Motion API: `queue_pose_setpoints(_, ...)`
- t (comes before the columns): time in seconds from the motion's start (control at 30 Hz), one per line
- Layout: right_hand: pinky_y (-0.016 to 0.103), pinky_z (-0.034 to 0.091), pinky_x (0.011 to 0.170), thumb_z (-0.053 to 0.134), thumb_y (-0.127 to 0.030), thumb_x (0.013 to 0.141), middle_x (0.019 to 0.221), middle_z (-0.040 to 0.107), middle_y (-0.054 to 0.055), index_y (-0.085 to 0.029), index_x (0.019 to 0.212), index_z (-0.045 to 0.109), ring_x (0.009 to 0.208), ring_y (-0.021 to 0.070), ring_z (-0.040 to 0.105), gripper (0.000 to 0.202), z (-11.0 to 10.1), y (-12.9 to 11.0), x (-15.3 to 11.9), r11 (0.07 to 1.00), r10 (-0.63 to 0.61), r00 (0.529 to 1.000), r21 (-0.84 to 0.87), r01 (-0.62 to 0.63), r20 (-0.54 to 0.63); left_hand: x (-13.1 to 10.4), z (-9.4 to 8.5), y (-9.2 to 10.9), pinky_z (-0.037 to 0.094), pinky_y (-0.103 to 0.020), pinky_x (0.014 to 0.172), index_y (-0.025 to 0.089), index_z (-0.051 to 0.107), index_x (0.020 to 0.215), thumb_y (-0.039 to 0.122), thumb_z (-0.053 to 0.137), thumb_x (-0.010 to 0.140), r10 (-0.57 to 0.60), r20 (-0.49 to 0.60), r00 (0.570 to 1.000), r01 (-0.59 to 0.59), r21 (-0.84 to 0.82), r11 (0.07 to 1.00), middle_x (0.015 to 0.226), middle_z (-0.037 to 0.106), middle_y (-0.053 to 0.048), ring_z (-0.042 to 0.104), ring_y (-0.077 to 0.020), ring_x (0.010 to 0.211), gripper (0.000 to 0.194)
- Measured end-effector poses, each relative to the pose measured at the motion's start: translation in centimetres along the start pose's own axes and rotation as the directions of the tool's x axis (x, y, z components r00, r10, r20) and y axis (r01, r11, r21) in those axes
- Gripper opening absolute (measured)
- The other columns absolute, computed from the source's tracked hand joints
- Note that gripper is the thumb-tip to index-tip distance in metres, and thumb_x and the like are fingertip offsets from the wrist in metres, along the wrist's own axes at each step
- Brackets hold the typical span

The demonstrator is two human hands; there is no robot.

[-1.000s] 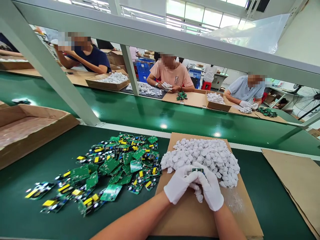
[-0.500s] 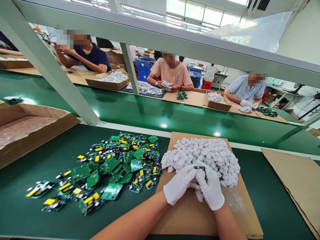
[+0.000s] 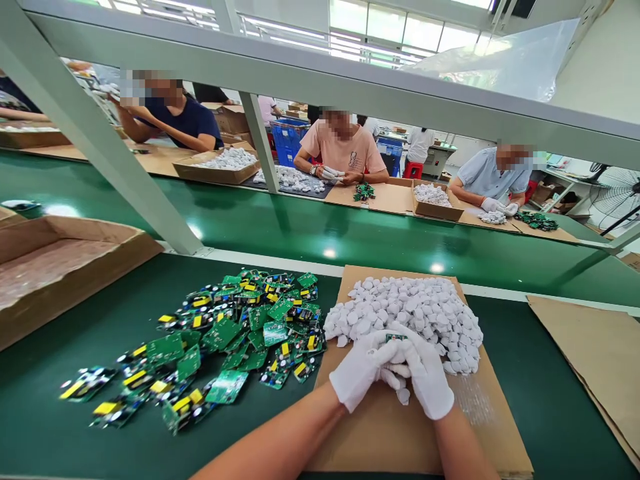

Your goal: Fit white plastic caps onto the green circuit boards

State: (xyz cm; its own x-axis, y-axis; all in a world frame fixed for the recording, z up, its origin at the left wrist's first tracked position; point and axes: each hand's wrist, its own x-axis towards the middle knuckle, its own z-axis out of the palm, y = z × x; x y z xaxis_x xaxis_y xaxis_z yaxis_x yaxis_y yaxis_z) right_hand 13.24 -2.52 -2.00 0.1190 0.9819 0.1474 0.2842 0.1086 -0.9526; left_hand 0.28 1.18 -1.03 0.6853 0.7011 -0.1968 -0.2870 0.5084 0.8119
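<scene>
Between my two gloved hands sits a small green circuit board (image 3: 396,338), mostly covered by fingers. My left hand (image 3: 361,367), in a white glove, is closed on its left side. From the right, my right hand (image 3: 425,370), gloved too, wraps round the same board. Both are held close together over a cardboard sheet (image 3: 370,433). Just beyond them spreads a heap of small white pieces (image 3: 410,303), and one or more of these lie under the fingers. Left of the sheet is a loose pile of green circuit boards (image 3: 235,333) with yellow and black components.
A cardboard tray (image 3: 85,267) stands at the left, and more cardboard (image 3: 590,360) lies at the right. A metal frame bar (image 3: 320,70) crosses above the bench, with a slanted post (image 3: 120,147). Across the green belt (image 3: 300,223), several people sit working.
My hands have closed in further around the circuit board, so less of it shows. The whole view has shifted slightly.
</scene>
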Motion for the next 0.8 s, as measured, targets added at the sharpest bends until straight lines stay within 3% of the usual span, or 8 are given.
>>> queue_pose_setpoints(0.1, 0.035, 0.055, 0.066, 0.038, -0.052, 0.089, 0.085, 0.069, 0.006, -0.021, 0.124, 0.054, 0.077, 0.0234, 0.065, 0.05, -0.1, 0.3, 0.0, 0.991, -0.071, 0.997, -0.112, 0.07, -0.004, 0.2, -0.4, -0.5, 0.051, -0.024, 0.048, 0.014, 0.048, 0.075, 0.044, 0.061, 0.073, 0.011, 0.039, 0.999, -0.006, -0.126, 0.992, 0.064, 0.052, 0.0, 0.058, -0.0127, 0.056, 0.032)
queue_pose_setpoints(0.3, 0.037, 0.049, 0.082, 0.052, -0.042, 0.083, 0.102, 0.064, 0.009, -0.019, 0.125, 0.052, 0.09, 0.0235, 0.06, 0.049, 0.0, 1.0, -0.1, 0.885, -0.218, 0.976, -0.418, 0.205, 0.018, 0.4, -0.5, -0.4, 0.046, -0.021, 0.045, 0.014, 0.049, 0.074, 0.039, 0.059, 0.076, 0.041, 0.022, 0.999, -0.039, -0.075, 0.996, 0.061, 0.049, 0.001, 0.05, -0.0078, 0.048, 0.027)
queue_pose_setpoints(0.43, 0.036, 0.051, 0.077, 0.057, -0.04, 0.078, 0.098, 0.063, 0.01, -0.017, 0.129, 0.047, 0.085, 0.0231, 0.061, 0.057, 0.1, 1.0, 0.0, 0.873, -0.225, 0.974, -0.439, 0.212, 0.024, 0.1, -0.1, 0.1, 0.046, -0.021, 0.051, 0.014, 0.048, 0.073, 0.041, 0.06, 0.075, 0.061, 0.025, 0.998, -0.058, -0.11, 0.992, 0.065, 0.05, 0.001, 0.052, -0.008, 0.053, 0.03)
queue_pose_setpoints(0.53, 0.038, 0.05, 0.081, 0.059, -0.036, 0.077, 0.102, 0.063, 0.01, -0.019, 0.126, 0.05, 0.091, 0.025, 0.06, 0.053, 0.1, 0.8, 0.1, 0.869, -0.216, 0.976, -0.458, 0.188, -0.011, -0.1, 0.1, 0.5, 0.046, -0.021, 0.051, 0.015, 0.046, 0.072, 0.043, 0.062, 0.073, 0.005, -0.002, 1.0, -0.005, -0.083, 0.996, 0.063, 0.05, 0.001, 0.05, -0.007, 0.051, 0.032)
queue_pose_setpoints(0.6, 0.038, 0.05, 0.082, 0.061, -0.033, 0.075, 0.102, 0.063, 0.009, -0.02, 0.127, 0.049, 0.094, 0.0251, 0.06, 0.056, 0.0, 0.7, 0.1, 0.888, -0.197, 0.979, -0.415, 0.198, 0.044, -0.2, 0.1, 0.7, 0.046, -0.02, 0.053, 0.015, 0.046, 0.071, 0.041, 0.065, 0.071, -0.017, 0.003, 1.0, 0.018, -0.093, 0.996, 0.065, 0.05, 0.001, 0.051, -0.007, 0.053, 0.033)
queue_pose_setpoints(0.8, 0.031, 0.056, 0.059, 0.06, -0.036, 0.078, 0.086, 0.065, 0.005, -0.021, 0.132, 0.045, 0.07, 0.0202, 0.064, 0.058, -0.5, 0.4, -0.2, 0.968, -0.098, 0.994, -0.227, 0.105, 0.041, -0.4, 0.1, 0.7, 0.047, -0.022, 0.057, 0.014, 0.047, 0.073, 0.042, 0.065, 0.071, 0.01, 0.083, 0.996, -0.004, -0.074, 0.997, 0.068, 0.054, -0.001, 0.056, -0.0098, 0.059, 0.034)
